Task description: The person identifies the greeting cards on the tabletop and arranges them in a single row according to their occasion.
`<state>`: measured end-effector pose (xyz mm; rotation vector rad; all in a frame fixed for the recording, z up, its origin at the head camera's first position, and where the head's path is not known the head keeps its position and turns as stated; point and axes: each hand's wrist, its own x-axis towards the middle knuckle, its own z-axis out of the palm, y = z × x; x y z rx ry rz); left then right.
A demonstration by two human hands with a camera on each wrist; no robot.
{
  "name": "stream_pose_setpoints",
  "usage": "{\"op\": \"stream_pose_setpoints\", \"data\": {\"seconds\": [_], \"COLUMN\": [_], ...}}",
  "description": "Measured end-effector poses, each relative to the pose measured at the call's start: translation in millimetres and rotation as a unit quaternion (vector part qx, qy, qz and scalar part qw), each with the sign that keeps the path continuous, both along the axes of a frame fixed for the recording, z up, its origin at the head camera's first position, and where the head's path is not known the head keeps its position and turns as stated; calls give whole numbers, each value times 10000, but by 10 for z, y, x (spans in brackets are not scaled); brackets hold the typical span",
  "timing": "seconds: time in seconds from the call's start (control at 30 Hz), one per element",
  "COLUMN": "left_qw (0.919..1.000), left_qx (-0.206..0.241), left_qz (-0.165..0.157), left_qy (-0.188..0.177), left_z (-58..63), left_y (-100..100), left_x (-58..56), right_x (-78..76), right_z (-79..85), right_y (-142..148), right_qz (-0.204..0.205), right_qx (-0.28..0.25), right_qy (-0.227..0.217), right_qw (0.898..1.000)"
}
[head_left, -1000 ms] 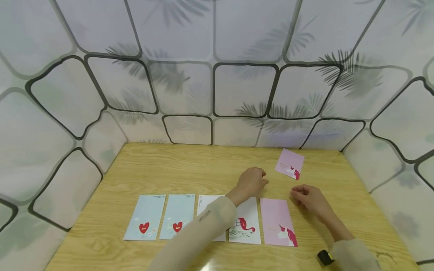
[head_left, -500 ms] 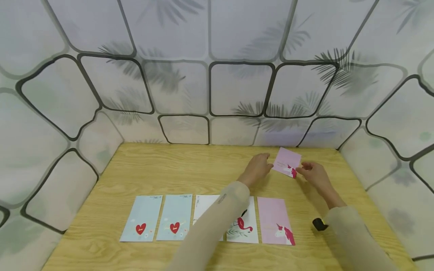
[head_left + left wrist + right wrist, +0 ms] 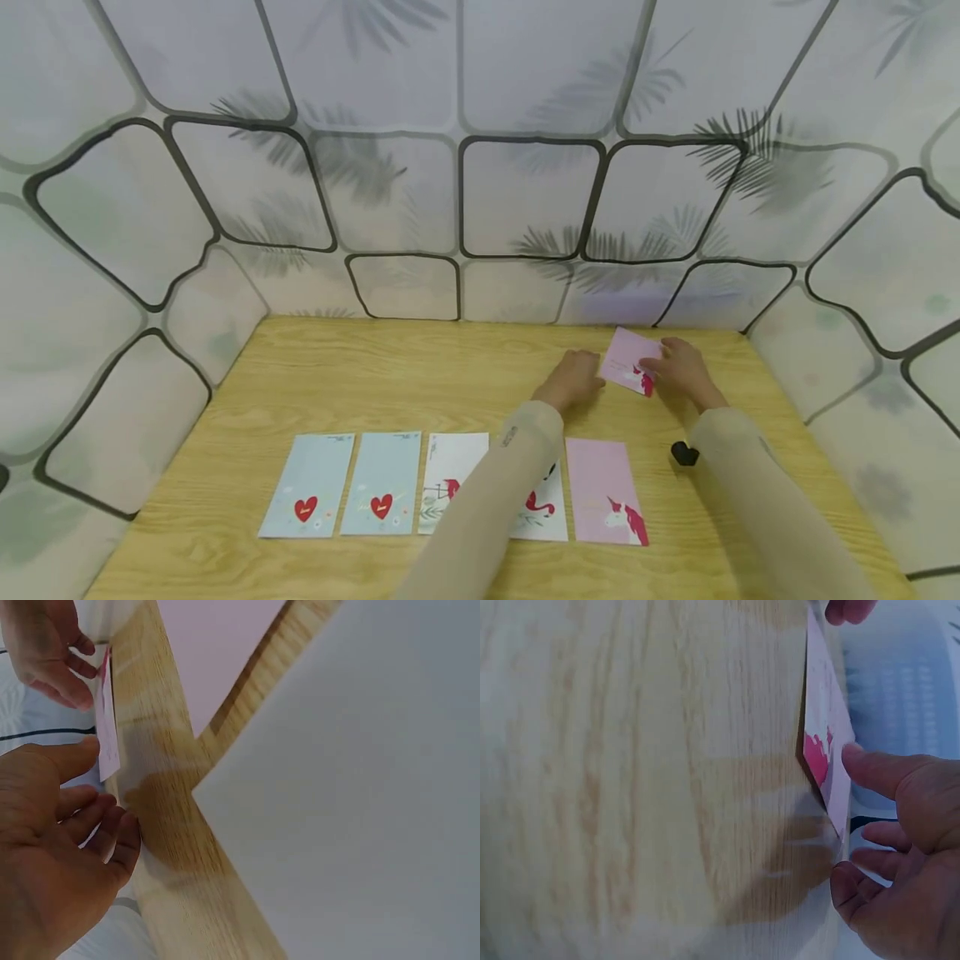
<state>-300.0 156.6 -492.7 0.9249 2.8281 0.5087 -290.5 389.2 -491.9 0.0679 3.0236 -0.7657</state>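
A pink card with a unicorn print (image 3: pixel 622 350) lies turned at an angle near the back of the wooden table. My right hand (image 3: pixel 684 371) is at its right side, thumb over the card's edge. In the right wrist view, a gap shows between that thumb (image 3: pixel 866 766) and the curved fingers. Beside the card's left edge is my left hand (image 3: pixel 570 379), fingers loosely bent with nothing between them. Whether it touches the card I cannot tell. A second pink unicorn card (image 3: pixel 600 475) lies at the right end of the front row.
Along the front lie two light blue heart cards (image 3: pixel 311 475) and two white flamingo cards, one (image 3: pixel 456 458) partly under my left sleeve (image 3: pixel 480 500). The other flamingo card (image 3: pixel 551 521) is also partly covered. A patterned wall (image 3: pixel 405 287) borders the table's back.
Both hands have moved away from me to the back pink card, the right hand travelling farthest, its fingers reaching over the card's right side. The front cards stay put.
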Motion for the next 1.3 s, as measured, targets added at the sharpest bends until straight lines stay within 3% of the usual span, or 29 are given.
{"op": "stream_pose_setpoints", "data": {"seconds": [0.23,0.3,0.53,0.83,1.03,1.3], "left_qw": [9992,9985,9901,9900,9864,9824], "left_qx": [-384,-531,-1110,-1041,-1131,-1264], "left_qz": [86,96,-112,-129,-155,-184], "left_qy": [22,93,849,944,1179,1364], "left_z": [-9,0,-16,-42,-37,-35], "left_y": [25,30,59,71,103,124], "left_x": [34,55,129,187,191,209], "right_x": [-99,-119,-181,-166,-206,-268], "right_z": [-96,-71,-44,-7,40,25], "right_y": [19,6,3,-57,-83,-85], "right_qz": [441,588,823,1054,1201,1400], "right_qx": [258,280,309,333,384,236], "right_qy": [368,301,117,179,-23,239], "right_qw": [9980,9974,9961,9937,9920,9896]}}
